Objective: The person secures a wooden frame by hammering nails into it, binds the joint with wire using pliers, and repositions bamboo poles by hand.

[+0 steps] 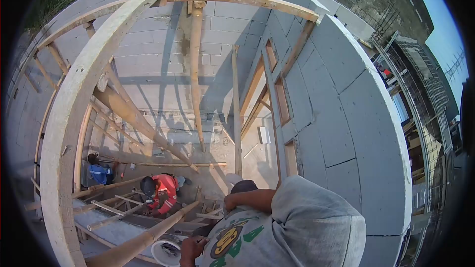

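Note:
My grey printed T-shirt (316, 217) fills the lower right of the head view. My right hand (230, 202) lies in front of the chest beside a dark rounded thing (244, 186); its fingers look curled, and what they hold is hidden. Lower down, my left hand (191, 248) also has curled fingers, with whatever is in them out of sight. Just left of it is a white bucket (167, 253) with grey material inside. Close by runs a thick bamboo pole (143, 240), sloping up to the right.
Below, a person in a red top (166, 193) bends over, and another in blue (101, 172) crouches farther left. A pale beam (74, 118) and wooden props (196, 69) cross the space. A grey block wall (341, 118) with framed openings stands at right.

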Motion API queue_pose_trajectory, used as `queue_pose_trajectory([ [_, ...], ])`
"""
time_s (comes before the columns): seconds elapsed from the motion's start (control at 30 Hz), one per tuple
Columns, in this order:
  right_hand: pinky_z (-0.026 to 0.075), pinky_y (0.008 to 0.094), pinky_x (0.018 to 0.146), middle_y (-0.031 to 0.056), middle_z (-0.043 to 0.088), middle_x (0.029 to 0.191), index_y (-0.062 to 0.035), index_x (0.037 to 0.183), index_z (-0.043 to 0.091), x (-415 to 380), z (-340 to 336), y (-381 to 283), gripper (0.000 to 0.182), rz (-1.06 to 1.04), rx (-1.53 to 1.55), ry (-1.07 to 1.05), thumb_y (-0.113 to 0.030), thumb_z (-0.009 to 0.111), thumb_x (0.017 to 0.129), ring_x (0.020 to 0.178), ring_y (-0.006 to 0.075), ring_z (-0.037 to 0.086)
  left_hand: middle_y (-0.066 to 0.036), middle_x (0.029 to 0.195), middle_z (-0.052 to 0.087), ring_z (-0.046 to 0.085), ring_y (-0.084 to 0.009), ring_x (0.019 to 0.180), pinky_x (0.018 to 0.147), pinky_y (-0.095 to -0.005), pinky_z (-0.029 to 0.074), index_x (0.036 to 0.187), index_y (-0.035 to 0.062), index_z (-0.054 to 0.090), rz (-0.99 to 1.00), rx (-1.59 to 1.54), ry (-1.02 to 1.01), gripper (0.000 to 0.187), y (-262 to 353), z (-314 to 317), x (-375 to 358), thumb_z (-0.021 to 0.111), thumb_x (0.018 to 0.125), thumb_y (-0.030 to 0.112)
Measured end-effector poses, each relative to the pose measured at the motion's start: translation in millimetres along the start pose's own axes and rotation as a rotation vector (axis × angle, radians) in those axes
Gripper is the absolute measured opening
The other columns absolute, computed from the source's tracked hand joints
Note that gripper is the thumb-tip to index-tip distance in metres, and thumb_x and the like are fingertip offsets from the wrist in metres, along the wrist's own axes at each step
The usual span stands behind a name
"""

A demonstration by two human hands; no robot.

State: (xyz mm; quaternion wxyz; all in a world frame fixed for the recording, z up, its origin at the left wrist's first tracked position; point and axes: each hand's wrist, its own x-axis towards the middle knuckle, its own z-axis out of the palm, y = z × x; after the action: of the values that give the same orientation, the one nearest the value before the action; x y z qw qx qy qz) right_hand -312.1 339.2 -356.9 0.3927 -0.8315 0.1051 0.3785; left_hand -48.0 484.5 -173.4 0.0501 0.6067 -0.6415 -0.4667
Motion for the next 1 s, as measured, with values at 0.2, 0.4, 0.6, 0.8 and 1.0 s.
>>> queue_pose_trajectory([
  [0.2, 0.056, 0.0369, 0.053, 0.0152, 0.069, 0.076, 0.0007, 0.078, 0.065, -30.6, -38.6, -58.3, 0.011, 0.322, 1.049, 0.783, -0.005, 0.056, 0.073, 0.056, 0.0241, 0.066, -0.012, 0.075, 0.068, 0.065, -0.0334, 0.071, 0.064, -0.0433, 0.05, 0.085, 0.0181, 0.074, -0.085, 0.163, 0.086, 0.032, -43.4, -9.5, 7.3, 0.063, 0.078, 0.048],
  [0.4, 0.055, 0.0324, 0.05, 0.0123, 0.061, 0.081, 0.0041, 0.099, 0.054, -88.4, -112.3, -78.3, 0.02, 0.047, 1.517, 1.104, -0.001, 0.043, 0.083, 0.065, 0.0204, 0.066, -0.012, 0.073, 0.068, 0.064, -0.0244, 0.062, 0.061, -0.0366, 0.049, 0.091, 0.0057, 0.068, -0.216, -0.411, 0.044, 0.047, -45.3, -16.0, 50.0, 0.051, 0.09, 0.05],
  [0.6, 0.054, 0.0314, 0.053, 0.0108, 0.063, 0.076, 0.0016, 0.096, 0.054, -128.5, -103.6, -92.3, 0.015, -0.02, 1.167, 1.121, -0.002, 0.045, 0.085, 0.059, 0.0194, 0.064, -0.008, 0.098, 0.064, 0.062, -0.0174, 0.085, 0.062, -0.0309, 0.048, 0.132, 0.008, 0.044, -0.166, -1.287, -0.15, 0.069, 73.7, 5.4, 123.7, 0.025, 0.094, 0.063],
  [0.8, 0.055, 0.031, 0.056, 0.0119, 0.063, 0.081, 0.002, 0.102, 0.052, -168.6, -65.7, -92.8, 0.017, -0.005, 1.545, 1.281, -0.006, 0.041, 0.091, 0.068, 0.0193, 0.065, -0.006, 0.079, 0.06, 0.062, -0.0164, 0.071, 0.065, -0.0286, 0.053, 0.108, 0.0055, 0.053, -0.052, -1.115, -0.059, 0.029, 124.4, -12.3, 191.8, 0.05, 0.096, 0.032],
  [1.0, 0.053, 0.0322, 0.059, 0.0156, 0.065, 0.085, -0.0023, 0.139, 0.035, -265.8, -80.2, -120.3, 0.052, 0.267, 0.974, 0.762, -0.016, 0.05, 0.091, 0.065, 0.0213, 0.065, -0.006, 0.074, 0.062, 0.064, -0.016, 0.066, 0.059, -0.0277, 0.052, 0.109, 0.0039, 0.056, -0.038, -0.913, 0.117, 0.037, 136.4, -38.4, 206.3, 0.045, 0.098, 0.037],
])
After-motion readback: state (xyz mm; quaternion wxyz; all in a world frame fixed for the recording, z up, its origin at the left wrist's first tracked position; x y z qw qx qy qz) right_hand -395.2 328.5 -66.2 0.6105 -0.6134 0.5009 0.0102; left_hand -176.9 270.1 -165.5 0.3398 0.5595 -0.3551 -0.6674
